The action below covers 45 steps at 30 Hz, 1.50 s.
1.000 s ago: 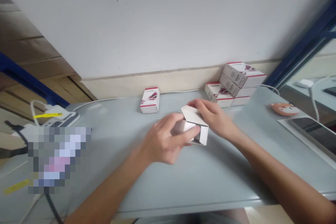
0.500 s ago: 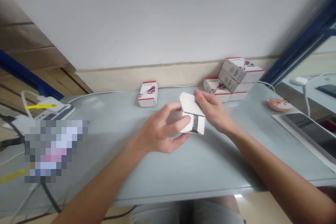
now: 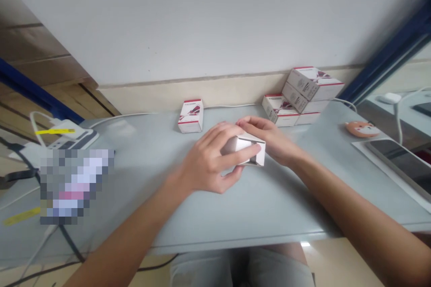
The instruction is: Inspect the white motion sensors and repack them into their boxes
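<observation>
A small white cardboard box (image 3: 245, 144) is held over the middle of the table, its end opening turned towards me. Something dark shows through a narrow gap beside the side flaps; I cannot make out what it is. My left hand (image 3: 212, 157) is closed round the box from the left, one finger lying across the end flap and the thumb underneath. At the upper right side my right hand (image 3: 269, 136) grips the box by its lid flap, the fingertips curled near the left hand's fingers. The lid flap is partly hidden by the hands.
A red-and-white box (image 3: 191, 116) stands behind my left hand. Several similar boxes (image 3: 308, 89) are stacked at the back right. Further right are an orange animal-faced object (image 3: 362, 128) and a phone (image 3: 397, 161). A power strip (image 3: 72, 136) and cables lie left.
The raised lid flap has been folded down and back towards the box. My left finger has moved right across the end, and my right fingers have curled in over the top. The view shifted slightly.
</observation>
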Available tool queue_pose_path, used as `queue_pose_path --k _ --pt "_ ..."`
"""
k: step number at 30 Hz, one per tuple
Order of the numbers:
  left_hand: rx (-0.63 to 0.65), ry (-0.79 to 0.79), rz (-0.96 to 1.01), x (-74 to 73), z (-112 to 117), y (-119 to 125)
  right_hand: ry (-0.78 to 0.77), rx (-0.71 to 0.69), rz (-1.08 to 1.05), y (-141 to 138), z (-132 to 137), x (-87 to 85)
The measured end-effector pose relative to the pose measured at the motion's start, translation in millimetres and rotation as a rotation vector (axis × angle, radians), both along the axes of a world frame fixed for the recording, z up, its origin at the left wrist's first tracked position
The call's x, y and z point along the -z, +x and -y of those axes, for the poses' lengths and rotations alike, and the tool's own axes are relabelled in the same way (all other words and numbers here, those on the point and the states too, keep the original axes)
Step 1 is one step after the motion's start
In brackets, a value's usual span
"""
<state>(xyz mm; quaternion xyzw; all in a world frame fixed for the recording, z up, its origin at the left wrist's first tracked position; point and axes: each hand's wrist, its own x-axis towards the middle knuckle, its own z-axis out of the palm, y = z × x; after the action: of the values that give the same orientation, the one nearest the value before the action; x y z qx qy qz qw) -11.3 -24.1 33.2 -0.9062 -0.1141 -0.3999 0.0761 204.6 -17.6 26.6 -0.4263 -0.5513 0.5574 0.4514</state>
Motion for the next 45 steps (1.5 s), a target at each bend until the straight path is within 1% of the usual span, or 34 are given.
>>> queue_pose_path --k 2,3,5,6,7,9,11,13,15,17,20,22,24,27,30,32,35,37,39,42,45 --pt "-0.025 0.016 0.027 0.0 0 0 0.099 0.130 0.046 -3 -1 0.0" --pt "-0.042 0.025 0.042 0.2 -1 0 0.173 0.208 0.076 -4 -1 0.1" --pt "-0.085 0.031 0.081 1.0 -3 -1 0.374 0.348 0.169 -5 0 0.6" --pt "-0.107 0.028 0.100 1.5 -4 -2 0.494 0.389 0.232 -5 0 0.7" --pt "-0.127 0.020 0.115 2.0 -5 -3 0.615 0.409 0.300 -4 2 0.7" --pt "-0.150 -0.011 0.140 3.4 -7 -5 0.826 0.403 0.412 -3 6 0.2" --pt "-0.142 -0.064 0.177 5.5 -10 -6 0.946 0.348 0.478 -3 11 -0.5" --pt "-0.092 -0.135 0.236 8.7 -12 -5 1.007 0.280 0.529 -3 15 -1.1" --pt "-0.021 -0.215 0.300 12.8 -13 -3 1.049 0.237 0.562 -3 17 -1.3" --pt "0.023 -0.312 0.359 16.9 -12 1 1.085 0.227 0.567 -1 16 -1.6" --pt "0.019 -0.465 0.452 21.8 -9 8 1.109 0.208 0.578 1 14 -3.0" --pt "0.025 -0.528 0.510 24.7 -9 10 1.094 0.204 0.585 0 13 -4.4" --pt "0.029 -0.551 0.555 28.3 -11 11 1.037 0.251 0.503 -3 13 -5.4" --pt "-0.027 -0.538 0.594 35.4 -18 11 0.870 0.340 0.318 -6 10 -4.1" --pt "-0.093 -0.537 0.598 41.4 -22 9 0.718 0.352 0.268 -6 4 0.0" --pt "-0.101 -0.550 0.569 43.4 -23 8 0.669 0.366 0.253 -5 1 2.0" --pt "-0.118 -0.575 0.503 44.1 -20 7 0.674 0.384 0.264 -2 -1 0.6" --pt "-0.132 -0.554 0.488 44.0 -17 7 0.706 0.367 0.319 1 0 -2.9" --pt "-0.111 -0.481 0.494 43.5 -16 7 0.765 0.335 0.394 4 2 -6.5" --pt "-0.060 -0.313 0.451 40.8 -17 4 0.900 0.305 0.493 8 5 -9.0" --pt "-0.096 -0.122 0.363 35.6 -20 -1 0.987 0.299 0.555 8 5 -7.7"
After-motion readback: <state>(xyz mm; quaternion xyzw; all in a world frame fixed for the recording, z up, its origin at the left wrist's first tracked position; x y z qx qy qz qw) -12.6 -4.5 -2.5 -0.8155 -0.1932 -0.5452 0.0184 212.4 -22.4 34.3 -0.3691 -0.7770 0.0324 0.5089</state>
